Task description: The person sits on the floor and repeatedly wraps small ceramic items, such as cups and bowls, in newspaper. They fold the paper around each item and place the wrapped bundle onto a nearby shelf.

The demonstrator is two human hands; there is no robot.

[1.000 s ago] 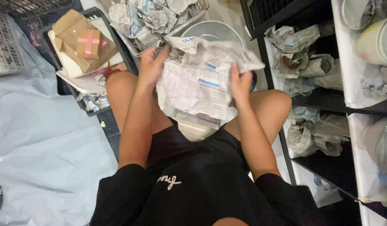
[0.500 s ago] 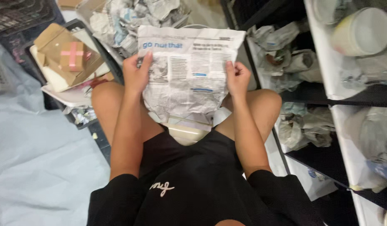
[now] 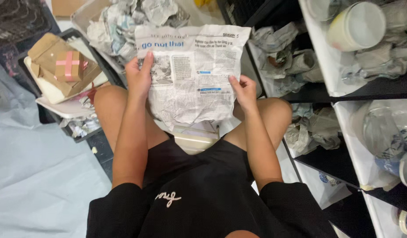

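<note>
Here, looking down from my head, I hold a crumpled newspaper sheet (image 3: 192,75) spread flat between both hands, above my knees. My left hand (image 3: 138,77) grips the sheet's left edge, my fingers (image 3: 147,61) closed over the front of the paper near the printed photo. My right hand (image 3: 244,91) pinches the right edge lower down, thumb on the front, the other fingers curled behind. So the sheet lies between my two hands, its top edge rising past both of them and its wrinkled lower edge hanging down toward a cream box (image 3: 195,140) that sits on the floor between my legs.

Just behind the sheet is a heap of crumpled newspaper (image 3: 128,22) in a tray. To my left, a small brown box taped with a pink cross (image 3: 69,65) rests on a flattened piece of cardboard (image 3: 47,53), on a stack of white trays. A pale plastic sheet (image 3: 40,167) covers the floor on that side.

To my right stands a black shelf unit (image 3: 326,94). Its compartments hold newspaper-wrapped bundles (image 3: 291,57), a cream cup lying on its side (image 3: 357,26) on the upper level, and clear glassware (image 3: 384,128) lower down.
</note>
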